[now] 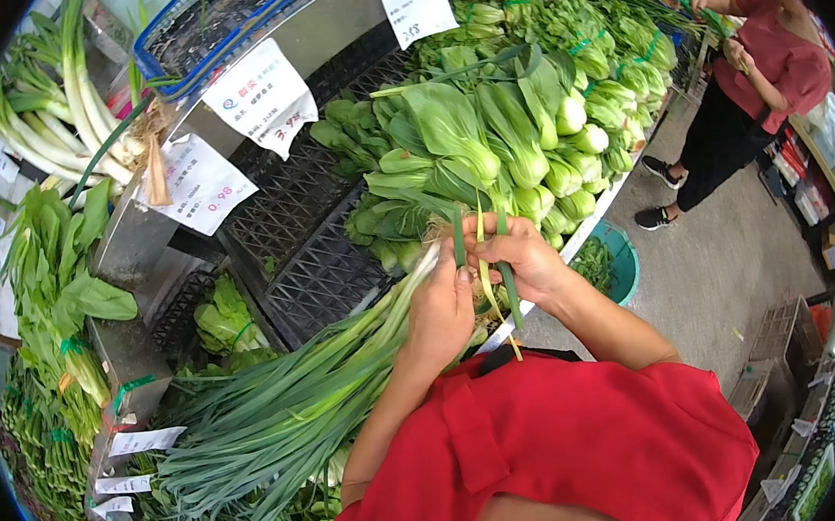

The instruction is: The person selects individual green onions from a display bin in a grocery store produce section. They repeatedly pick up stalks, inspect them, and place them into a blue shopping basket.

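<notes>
My left hand (442,306) is closed, its thumb and fingers pinching a short green leaf strip (458,234). Close beside it, my right hand (528,258) is closed around a flat green onion leaf (511,297). A yellowed leaf strip (487,279) hangs down between the hands; I cannot tell which one grips it. To the left, a big bunch of green onions (319,380) lies fanned out, its white root ends next to my left hand, whose fingers partly cover them. Beyond the hands, green bok choy (521,130) is heaped on the display.
Black slatted trays (308,246) and paper price tags (263,96) line the stand. Leeks (71,103) and leafy bundles (59,295) lie at left. A teal basin (613,257) stands on the floor. At far right is another person (761,67), hands raised, holding greens.
</notes>
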`<state>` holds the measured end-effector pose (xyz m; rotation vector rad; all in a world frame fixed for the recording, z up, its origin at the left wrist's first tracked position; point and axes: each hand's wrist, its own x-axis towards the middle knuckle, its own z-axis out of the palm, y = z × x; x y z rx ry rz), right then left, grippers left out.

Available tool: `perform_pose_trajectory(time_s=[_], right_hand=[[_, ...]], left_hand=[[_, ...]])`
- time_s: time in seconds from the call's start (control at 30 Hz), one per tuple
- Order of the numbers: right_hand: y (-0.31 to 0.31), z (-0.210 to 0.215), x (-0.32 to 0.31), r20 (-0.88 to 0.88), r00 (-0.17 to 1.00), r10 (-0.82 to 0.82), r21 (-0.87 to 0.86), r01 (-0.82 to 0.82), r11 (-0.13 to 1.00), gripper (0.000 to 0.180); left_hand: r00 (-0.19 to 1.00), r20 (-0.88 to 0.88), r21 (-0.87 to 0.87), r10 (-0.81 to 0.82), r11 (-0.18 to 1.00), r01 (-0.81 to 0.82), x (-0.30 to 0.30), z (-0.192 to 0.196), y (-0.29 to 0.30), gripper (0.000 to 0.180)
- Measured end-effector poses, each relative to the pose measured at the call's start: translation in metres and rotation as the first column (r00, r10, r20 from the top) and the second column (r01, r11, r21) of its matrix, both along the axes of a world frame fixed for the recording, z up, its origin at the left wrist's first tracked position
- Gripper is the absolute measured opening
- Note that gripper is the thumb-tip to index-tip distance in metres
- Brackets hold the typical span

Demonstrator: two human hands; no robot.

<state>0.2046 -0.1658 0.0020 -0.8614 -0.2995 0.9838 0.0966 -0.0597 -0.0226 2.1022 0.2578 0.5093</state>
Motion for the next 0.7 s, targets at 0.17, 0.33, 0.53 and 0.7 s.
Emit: perform_pose_trajectory(time_s=[0.17,0.33,0.53,0.7], right_hand=[[-0.019,-0.023,0.006,0.093,0.996,0.017,0.043,-0.021,0.999,0.014],[-0.073,-0.009,0.032,0.224,0.948,-0.224,-0.077,0.247,0.966,0.012],[-0.192,-0.042,0.082,0.431,0.808,-0.401,-0.372,0.565,0.737,0.013],[-0.261,-0.153,0.115,0.489,0.841,-0.23,-0.771,0.54,0.336,0.02]], left_hand=[[0.986,-0.158,0.343,-0.05,0.934,0.102,0.004,0.021,-0.014,0.041],[0.965,-0.056,0.257,-0.256,0.93,0.262,-0.003,0.006,-0.011,0.041],[0.922,-0.067,0.114,-0.382,0.915,0.387,-0.025,-0.001,-0.008,0.039],[0.919,-0.094,0.026,-0.383,0.922,0.387,-0.032,0.002,-0.007,0.037]])
